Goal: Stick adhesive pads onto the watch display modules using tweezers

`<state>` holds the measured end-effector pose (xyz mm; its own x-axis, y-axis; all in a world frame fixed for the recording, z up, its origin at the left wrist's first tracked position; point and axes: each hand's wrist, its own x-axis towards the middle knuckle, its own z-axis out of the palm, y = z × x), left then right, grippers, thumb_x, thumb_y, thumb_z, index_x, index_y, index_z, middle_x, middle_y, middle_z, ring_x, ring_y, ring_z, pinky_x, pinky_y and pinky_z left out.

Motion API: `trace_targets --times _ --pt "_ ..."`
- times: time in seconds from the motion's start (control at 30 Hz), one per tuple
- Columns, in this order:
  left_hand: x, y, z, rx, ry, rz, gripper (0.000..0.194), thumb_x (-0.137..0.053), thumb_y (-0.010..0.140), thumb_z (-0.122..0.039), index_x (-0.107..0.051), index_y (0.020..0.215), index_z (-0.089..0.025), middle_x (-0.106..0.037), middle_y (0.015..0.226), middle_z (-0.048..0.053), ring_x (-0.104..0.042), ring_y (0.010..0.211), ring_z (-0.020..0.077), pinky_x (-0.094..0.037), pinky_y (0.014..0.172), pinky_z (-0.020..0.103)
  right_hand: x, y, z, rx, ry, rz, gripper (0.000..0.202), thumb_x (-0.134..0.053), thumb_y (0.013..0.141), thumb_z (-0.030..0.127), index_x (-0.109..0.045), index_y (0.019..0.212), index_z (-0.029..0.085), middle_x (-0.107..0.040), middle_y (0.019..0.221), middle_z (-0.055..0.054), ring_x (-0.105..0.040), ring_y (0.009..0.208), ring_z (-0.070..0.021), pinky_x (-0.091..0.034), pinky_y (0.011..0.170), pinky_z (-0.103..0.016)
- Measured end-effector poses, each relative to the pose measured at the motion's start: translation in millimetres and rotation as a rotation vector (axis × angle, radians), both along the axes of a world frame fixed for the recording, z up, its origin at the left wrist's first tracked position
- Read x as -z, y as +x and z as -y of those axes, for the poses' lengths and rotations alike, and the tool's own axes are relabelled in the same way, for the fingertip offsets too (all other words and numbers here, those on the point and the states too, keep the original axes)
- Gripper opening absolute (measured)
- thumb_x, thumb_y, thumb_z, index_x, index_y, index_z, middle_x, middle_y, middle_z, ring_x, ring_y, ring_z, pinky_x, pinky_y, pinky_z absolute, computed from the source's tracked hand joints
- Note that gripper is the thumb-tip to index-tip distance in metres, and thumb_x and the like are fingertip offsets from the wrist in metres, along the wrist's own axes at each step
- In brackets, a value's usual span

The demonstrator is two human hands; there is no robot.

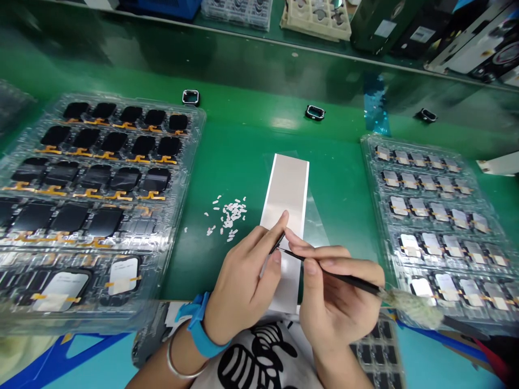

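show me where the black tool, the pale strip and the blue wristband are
Black tool (359,283), head view: on its shaft.
Pale strip (286,189), head view: on its far part.
Blue wristband (201,332), head view: on the band.

Our green surface (227,156) carries clear trays (190,146) at 9 and 3 o'clock, white scraps (232,213) at 8, a pale central strip (287,183), 3 small frames (315,115) from 11 to 2.

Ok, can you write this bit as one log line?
left hand: holds small dark part; right hand: holds black tool, tip near part; below: pale strip; nearby: white bits
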<state>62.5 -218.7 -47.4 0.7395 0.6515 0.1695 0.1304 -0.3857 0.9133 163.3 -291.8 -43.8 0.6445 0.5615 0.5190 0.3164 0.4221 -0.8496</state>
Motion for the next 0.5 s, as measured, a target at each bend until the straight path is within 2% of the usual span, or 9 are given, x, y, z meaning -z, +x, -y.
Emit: trace_targets --times 0.13,0.27,0.5 --pt "0.3 -0.1 -0.5 0.004 0.001 0.011 0.051 -0.037 0.103 -0.02 -0.037 0.155 -0.019 -0.056 0.096 0.004 -0.055 0.082 0.0162 -0.045 0.074 0.029 0.3 -0.1 0.1 0.032 0.018 0.007 0.038 -0.054 0.081 -0.013 -0.055 0.104 0.018 -0.071 0.093 -0.004 -0.075 0.096 -0.0229 -0.068 0.086 -0.046" --pt "0.2 -0.3 -0.1 0.0 0.014 -0.002 0.052 -0.037 0.103 -0.02 -0.036 0.155 -0.018 -0.056 0.094 0.004 -0.055 0.082 0.0159 -0.045 0.072 0.028 0.1 1.1 0.7 0.002 -0.011 0.005 0.035 -0.054 0.082 -0.011 -0.056 0.102 0.018 -0.072 0.093 -0.005 -0.075 0.097 -0.0239 -0.067 0.087 -0.048" --pt "2.4 2.1 -3.0 -0.067 0.098 -0.017 0.045 -0.042 0.102 -0.016 -0.05 0.146 -0.02 -0.056 0.083 0.0 -0.054 0.07 0.0123 -0.043 0.063 0.024 -1.9 1.0 1.1 0.053 0.0 -0.079 0.027 -0.055 0.088 -0.004 -0.055 0.102 0.02 -0.073 0.09 -0.004 -0.075 0.086 -0.019 -0.069 0.079 -0.04"
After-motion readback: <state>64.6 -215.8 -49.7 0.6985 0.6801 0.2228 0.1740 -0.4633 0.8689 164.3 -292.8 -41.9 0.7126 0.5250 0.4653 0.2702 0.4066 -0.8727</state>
